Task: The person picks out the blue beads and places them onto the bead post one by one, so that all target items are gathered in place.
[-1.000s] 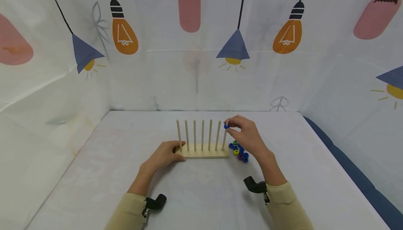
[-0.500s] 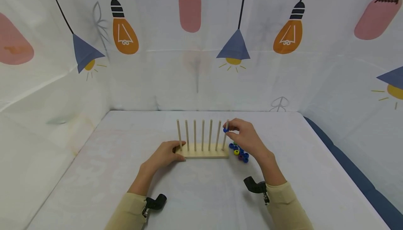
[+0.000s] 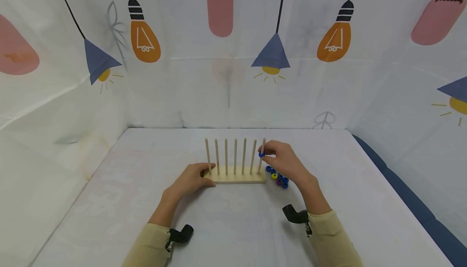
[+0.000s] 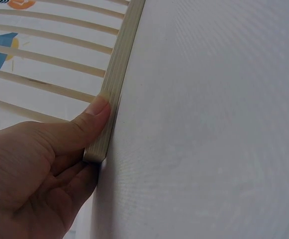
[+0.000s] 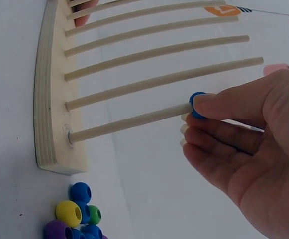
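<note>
A wooden peg rack point(image 3: 235, 181) with a row of several upright pegs stands on the white table. My left hand point(image 3: 191, 176) grips the rack's left end, thumb on the front edge of the base in the left wrist view. My right hand point(image 3: 284, 159) pinches a blue bead point(image 5: 198, 105) between thumb and fingers. That bead is threaded on the rightmost peg point(image 5: 134, 122), partway down from its top. Below the bead this peg is bare, as are the other pegs. Part of the bead is hidden by my thumb.
A small pile of loose beads lies right of the rack, including blue beads point(image 3: 285, 185), a yellow bead point(image 5: 68, 213), a green bead point(image 5: 95, 214) and a purple bead point(image 5: 57, 230). A patterned white cloth point(image 3: 197, 88) hangs behind the table point(image 3: 219, 226).
My right hand has moved down along the rightmost peg with the blue bead, from near the peg's top to lower on it. The left hand and rack have stayed in place.
</note>
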### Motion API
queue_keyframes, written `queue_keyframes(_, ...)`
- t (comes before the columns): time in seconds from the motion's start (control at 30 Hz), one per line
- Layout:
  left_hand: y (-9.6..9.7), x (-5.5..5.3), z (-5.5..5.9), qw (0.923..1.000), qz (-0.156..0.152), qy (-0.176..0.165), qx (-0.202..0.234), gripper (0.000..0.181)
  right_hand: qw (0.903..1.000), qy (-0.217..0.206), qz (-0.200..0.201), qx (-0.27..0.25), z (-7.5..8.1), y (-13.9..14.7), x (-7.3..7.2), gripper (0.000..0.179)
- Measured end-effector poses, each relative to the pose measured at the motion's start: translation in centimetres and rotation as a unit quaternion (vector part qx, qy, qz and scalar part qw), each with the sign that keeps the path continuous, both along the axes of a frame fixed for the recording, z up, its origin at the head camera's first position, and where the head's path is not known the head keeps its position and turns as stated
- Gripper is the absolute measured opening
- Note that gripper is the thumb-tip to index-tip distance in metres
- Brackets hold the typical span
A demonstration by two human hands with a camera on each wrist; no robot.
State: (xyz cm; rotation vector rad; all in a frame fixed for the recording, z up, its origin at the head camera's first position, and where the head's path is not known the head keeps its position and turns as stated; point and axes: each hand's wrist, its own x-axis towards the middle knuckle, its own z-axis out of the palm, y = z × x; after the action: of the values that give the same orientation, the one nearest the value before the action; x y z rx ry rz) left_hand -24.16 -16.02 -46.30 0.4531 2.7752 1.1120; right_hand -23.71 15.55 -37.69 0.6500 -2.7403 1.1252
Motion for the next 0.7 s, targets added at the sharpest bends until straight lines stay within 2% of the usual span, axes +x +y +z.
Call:
queue_keyframes(0.4, 0.05, -0.05, 0.02, 1.0000, -0.003, 0.000, 0.001, 0.064, 0.9991, -0.041, 0.008, -0.001, -0.40, 0.12, -0.19, 0.016)
queue_keyframes(0.7, 0.05, -0.07, 0.10, 1.0000, -0.002, -0.001, 0.004, 0.064, 0.9985, -0.054, 0.008, 0.005, -0.75, 0.01, -0.37, 0.016)
